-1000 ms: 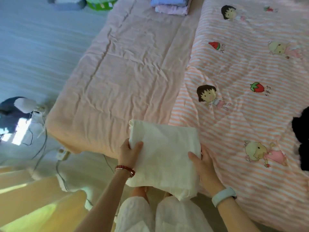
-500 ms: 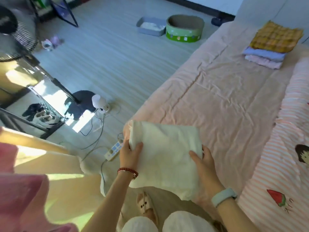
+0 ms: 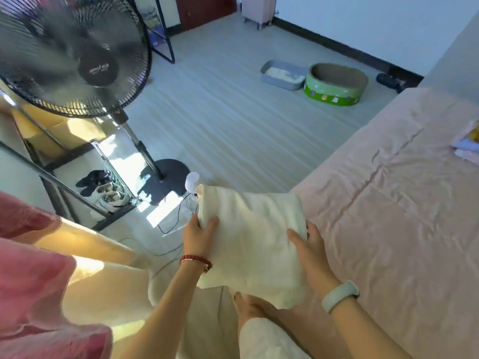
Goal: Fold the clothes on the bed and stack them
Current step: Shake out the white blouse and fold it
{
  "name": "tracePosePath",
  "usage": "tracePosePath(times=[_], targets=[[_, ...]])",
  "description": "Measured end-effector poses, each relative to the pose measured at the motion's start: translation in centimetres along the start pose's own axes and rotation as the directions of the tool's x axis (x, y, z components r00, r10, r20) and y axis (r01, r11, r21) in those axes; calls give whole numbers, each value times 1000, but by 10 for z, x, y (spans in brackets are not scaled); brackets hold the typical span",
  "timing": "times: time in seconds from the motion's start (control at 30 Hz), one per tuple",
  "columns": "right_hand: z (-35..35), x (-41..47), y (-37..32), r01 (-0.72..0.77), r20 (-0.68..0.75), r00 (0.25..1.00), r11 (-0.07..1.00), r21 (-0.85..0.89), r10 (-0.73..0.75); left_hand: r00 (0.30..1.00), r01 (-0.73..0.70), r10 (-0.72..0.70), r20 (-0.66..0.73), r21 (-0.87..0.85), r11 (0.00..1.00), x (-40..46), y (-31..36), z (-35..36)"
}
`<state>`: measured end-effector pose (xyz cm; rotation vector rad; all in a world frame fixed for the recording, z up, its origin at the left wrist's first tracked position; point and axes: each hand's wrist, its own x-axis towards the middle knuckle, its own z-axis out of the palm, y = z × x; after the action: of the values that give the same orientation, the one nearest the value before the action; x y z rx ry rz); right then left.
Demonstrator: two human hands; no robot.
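Observation:
A folded cream-white garment point(image 3: 252, 239) is held in the air beside the bed's near left edge. My left hand point(image 3: 198, 237) grips its left side, thumb on top and fingers underneath. My right hand point(image 3: 309, 248) grips its right side the same way. The bed point(image 3: 394, 216) with its pink sheet fills the right of the view. A stack of folded clothes point(image 3: 467, 145) lies at the far right edge of the bed, mostly cut off by the frame.
A standing fan point(image 3: 75, 58) is close on the left, its base point(image 3: 166, 177) and cables on the floor. A shoe rack point(image 3: 101, 187) sits below it. A grey tray point(image 3: 282, 75) and green oval box point(image 3: 335, 85) lie on the far floor. Pink fabric point(image 3: 39, 294) hangs bottom left.
The view has swung left, away from the striped quilt toward the floor and fan. Both hands have kept their hold on the folded garment, now off the bed's edge.

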<state>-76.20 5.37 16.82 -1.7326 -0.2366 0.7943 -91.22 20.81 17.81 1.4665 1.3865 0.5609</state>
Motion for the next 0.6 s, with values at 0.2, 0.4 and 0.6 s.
tracePosePath(times=[0.2,0.4,0.6], targets=[[57,105,-51,33,-19,999,999,30,-33,999,-50,50,1,-11,999,121,49,3],[81,200,-100,8,-101,995,996,92,2,996,-71,70,51,28,997,225,104,38],[84,261,-133,2,-181,983,992,124,21,986,-124,115,117,72,990,297,147,74]])
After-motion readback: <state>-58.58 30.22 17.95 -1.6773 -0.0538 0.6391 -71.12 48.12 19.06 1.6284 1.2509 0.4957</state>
